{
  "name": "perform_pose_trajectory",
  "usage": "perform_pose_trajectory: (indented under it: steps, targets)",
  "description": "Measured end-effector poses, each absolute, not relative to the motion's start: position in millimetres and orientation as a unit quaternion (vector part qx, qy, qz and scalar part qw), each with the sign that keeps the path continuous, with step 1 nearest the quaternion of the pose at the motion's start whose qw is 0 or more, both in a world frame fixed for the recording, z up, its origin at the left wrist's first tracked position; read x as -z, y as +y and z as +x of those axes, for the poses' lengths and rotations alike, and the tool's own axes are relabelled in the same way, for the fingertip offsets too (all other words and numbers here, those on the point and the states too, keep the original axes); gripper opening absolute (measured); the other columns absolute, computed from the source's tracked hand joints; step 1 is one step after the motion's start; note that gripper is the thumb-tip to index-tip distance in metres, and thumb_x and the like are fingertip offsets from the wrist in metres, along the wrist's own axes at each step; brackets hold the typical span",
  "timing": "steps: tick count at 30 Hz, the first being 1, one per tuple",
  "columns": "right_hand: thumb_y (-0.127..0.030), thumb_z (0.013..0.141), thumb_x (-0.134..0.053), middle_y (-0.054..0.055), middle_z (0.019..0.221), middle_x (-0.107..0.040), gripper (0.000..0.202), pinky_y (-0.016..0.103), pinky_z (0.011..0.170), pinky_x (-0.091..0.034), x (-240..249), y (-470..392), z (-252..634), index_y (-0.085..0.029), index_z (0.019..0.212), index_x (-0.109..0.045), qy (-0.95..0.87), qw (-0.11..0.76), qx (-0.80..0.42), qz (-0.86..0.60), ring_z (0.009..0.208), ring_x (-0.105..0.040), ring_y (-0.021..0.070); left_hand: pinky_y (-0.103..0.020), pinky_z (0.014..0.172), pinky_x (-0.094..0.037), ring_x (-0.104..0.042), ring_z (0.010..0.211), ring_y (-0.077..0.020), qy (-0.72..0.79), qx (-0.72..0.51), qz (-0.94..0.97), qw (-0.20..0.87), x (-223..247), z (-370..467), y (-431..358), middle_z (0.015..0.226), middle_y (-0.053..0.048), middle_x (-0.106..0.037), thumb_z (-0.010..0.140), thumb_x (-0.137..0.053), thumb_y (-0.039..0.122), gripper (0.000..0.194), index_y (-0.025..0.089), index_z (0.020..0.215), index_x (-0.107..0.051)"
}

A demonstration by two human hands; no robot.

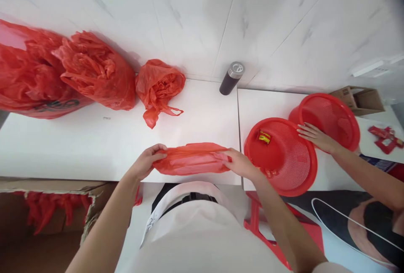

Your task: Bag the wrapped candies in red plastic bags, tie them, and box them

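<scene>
A red plastic bag [191, 163] is stretched sideways between my two hands over the front edge of the white table [205, 117]. My left hand [147, 161] pinches its left end, thumb on top. At the other end my right hand [241, 164] is closed on the bag's edge. The bag's mouth faces me and shows a paler pink inside. Behind it on the table sits a small red bag [160, 81] stuffed with crumpled red plastic, one handle loop hanging forward. To the right of my right hand stands a red basket [280, 155] with a small yellow packet [264, 137] inside.
Large stuffed red bags [97, 71] line the back left. A dark tumbler [232, 78] stands by the wall. Another person's hand [317, 137] rests on the rim of a second red basket [334, 117]. A cardboard box [47, 243] is at lower left, a red stool [303, 222] at lower right.
</scene>
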State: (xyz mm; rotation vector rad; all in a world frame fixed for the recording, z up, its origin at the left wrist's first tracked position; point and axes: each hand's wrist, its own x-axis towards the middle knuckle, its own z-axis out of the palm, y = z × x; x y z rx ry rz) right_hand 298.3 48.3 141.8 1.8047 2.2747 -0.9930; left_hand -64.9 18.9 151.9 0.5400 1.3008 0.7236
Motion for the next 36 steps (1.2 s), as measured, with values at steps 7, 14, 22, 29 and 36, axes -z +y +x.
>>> perform_pose_trajectory:
  steps: [7, 14, 22, 29, 36]
  targets:
    - [-0.043, 0.086, -0.053, 0.024, 0.118, -0.058, 0.028, 0.045, 0.077, -0.057, -144.0, -51.3, 431.9, -0.021, 0.102, -0.059, 0.265, -0.306, 0.064, 0.912, 0.115, -0.06, 0.0284, -0.039, 0.097, -0.045, -0.063, 0.102, -0.0247, 0.641, -0.243, 0.347, 0.64, -143.9, -46.8, 8.6, 0.114, -0.007, -0.07, 0.076, -0.06, 0.032, 0.05, 0.019, 0.124, -0.062]
    - [-0.016, 0.072, -0.065, -0.003, 0.061, -0.061, 0.014, 0.017, 0.043, -0.054, -85.2, -21.8, 414.4, -0.022, 0.071, -0.052, 0.043, -0.467, 0.483, 0.739, 0.047, -0.059, 0.0096, -0.041, 0.105, -0.042, -0.059, 0.117, -0.0263, 0.706, -0.247, 0.359, 0.559, -133.3, -54.2, 16.3, 0.127, -0.007, -0.065, 0.07, -0.056, 0.022, 0.066, 0.019, 0.136, -0.054]
    - [-0.031, 0.072, -0.06, -0.002, 0.07, -0.065, 0.019, 0.031, 0.065, -0.062, -74.3, 38.0, 390.5, -0.022, 0.087, -0.052, -0.014, -0.552, 0.459, 0.696, 0.065, -0.068, 0.0145, -0.043, 0.107, -0.04, -0.058, 0.118, -0.0263, 0.709, -0.228, 0.378, 0.55, -128.4, -48.7, 19.8, 0.13, -0.007, -0.063, 0.072, -0.054, 0.022, 0.062, 0.021, 0.134, -0.056]
    - [-0.026, 0.063, -0.061, 0.005, 0.093, -0.07, 0.034, 0.041, 0.074, -0.061, -76.0, 45.9, 352.7, -0.017, 0.096, -0.058, 0.084, -0.557, 0.44, 0.699, 0.087, -0.069, 0.0231, -0.043, 0.103, -0.044, -0.061, 0.114, -0.0277, 0.721, -0.244, 0.355, 0.542, -125.7, -46.3, 13.8, 0.124, -0.008, -0.067, 0.069, -0.056, 0.022, 0.061, 0.018, 0.129, -0.06]
    - [-0.034, 0.068, -0.064, 0.014, 0.116, -0.065, 0.056, 0.043, 0.097, -0.046, -101.2, 31.3, 350.0, -0.012, 0.119, -0.058, 0.266, -0.49, 0.249, 0.792, 0.11, -0.058, 0.0293, -0.042, 0.102, -0.045, -0.062, 0.113, -0.0272, 0.726, -0.259, 0.341, 0.539, -121.1, -48.0, 12.2, 0.122, -0.008, -0.068, 0.067, -0.055, 0.02, 0.061, 0.017, 0.128, -0.06]
